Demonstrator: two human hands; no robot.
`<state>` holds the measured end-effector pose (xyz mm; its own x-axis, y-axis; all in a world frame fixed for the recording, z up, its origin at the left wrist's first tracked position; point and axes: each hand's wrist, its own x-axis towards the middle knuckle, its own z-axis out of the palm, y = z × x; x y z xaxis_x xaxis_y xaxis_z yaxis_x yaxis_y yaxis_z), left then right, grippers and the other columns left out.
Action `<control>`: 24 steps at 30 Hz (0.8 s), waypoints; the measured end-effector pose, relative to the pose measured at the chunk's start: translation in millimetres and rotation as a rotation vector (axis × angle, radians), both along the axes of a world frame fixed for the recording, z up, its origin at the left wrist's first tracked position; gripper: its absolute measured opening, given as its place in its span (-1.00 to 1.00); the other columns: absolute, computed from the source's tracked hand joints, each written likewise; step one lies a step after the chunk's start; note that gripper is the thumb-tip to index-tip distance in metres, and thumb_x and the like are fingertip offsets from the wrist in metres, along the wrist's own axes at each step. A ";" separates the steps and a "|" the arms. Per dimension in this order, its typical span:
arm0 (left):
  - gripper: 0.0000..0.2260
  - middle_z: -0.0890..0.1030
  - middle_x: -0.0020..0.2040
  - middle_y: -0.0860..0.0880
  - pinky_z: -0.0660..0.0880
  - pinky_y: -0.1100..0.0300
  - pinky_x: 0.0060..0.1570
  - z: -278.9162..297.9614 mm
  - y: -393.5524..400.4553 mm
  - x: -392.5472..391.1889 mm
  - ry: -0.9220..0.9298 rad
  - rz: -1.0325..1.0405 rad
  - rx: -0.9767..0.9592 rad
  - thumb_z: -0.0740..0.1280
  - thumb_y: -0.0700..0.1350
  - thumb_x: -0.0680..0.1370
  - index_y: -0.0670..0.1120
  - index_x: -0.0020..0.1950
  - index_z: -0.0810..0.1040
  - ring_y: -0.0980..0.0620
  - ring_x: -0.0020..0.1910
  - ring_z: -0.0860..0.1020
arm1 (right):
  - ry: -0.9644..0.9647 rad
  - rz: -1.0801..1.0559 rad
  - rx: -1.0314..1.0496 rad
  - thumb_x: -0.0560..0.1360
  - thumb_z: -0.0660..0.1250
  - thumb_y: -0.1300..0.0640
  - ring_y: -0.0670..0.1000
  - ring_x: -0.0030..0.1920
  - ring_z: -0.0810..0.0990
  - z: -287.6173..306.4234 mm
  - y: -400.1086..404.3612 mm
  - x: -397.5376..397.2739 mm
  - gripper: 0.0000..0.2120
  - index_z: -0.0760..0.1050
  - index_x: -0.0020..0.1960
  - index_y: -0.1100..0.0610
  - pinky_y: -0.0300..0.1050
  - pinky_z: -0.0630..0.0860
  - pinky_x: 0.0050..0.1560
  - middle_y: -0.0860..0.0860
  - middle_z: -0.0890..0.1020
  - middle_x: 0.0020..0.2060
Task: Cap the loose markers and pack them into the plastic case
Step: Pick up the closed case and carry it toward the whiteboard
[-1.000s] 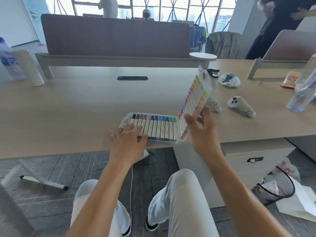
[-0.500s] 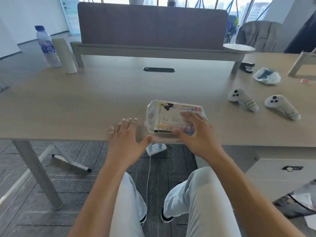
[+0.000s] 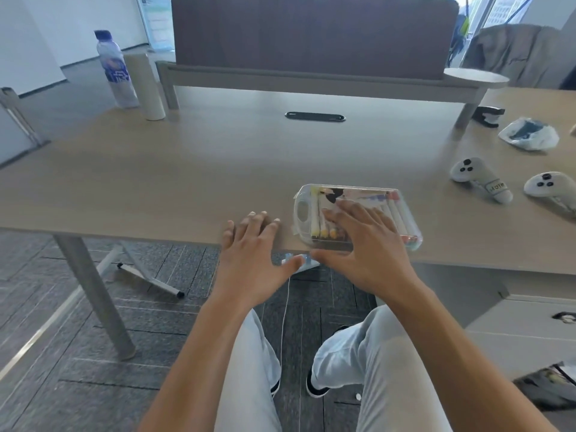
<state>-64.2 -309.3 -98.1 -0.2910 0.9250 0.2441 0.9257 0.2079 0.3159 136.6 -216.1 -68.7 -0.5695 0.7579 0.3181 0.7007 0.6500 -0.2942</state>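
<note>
Since a second ago the lid has swung down, so the plastic case (image 3: 358, 218) now lies closed near the front edge of the surface (image 3: 187, 169) with the markers (image 3: 394, 210) inside. Packing looks done; only pressing the lid tight may remain. The right hand (image 3: 363, 241), its grip released, rests flat on the lid, and the left hand (image 3: 252, 247) lies relaxed just beside the case, holding nothing.
</note>
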 end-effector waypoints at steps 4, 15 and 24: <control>-0.23 0.23 0.61 0.05 -0.11 -0.10 0.61 0.4 -5.6 1.9 -0.005 -0.034 0.005 0.32 0.38 0.49 0.08 0.61 0.24 0.03 0.63 0.07 | 0.027 0.008 0.076 0.42 0.47 -0.33 0.02 0.50 0.34 -13.0 -5.2 13.7 -0.33 0.50 0.44 -0.08 0.10 0.21 0.54 -0.12 0.44 0.49; -0.32 0.36 0.49 0.05 0.24 -0.13 0.51 36.0 -4.6 35.5 -0.285 -0.147 0.157 0.44 0.09 0.54 0.08 0.60 0.24 -0.04 0.48 0.32 | 0.373 0.136 0.172 0.57 0.45 0.11 0.09 0.45 0.48 -23.4 -10.2 57.7 -0.60 0.59 0.39 0.09 0.19 0.38 0.46 0.00 0.56 0.40; -0.33 0.35 0.52 0.14 0.31 0.12 0.46 100.3 46.8 67.7 -0.554 -0.289 0.411 0.44 -0.01 0.58 0.13 0.62 0.20 0.15 0.48 0.35 | 0.924 0.105 -0.107 0.64 0.39 0.19 -0.16 0.15 0.65 48.7 3.5 70.8 -0.67 0.53 0.36 -0.06 -0.14 0.55 0.25 -0.10 0.67 0.08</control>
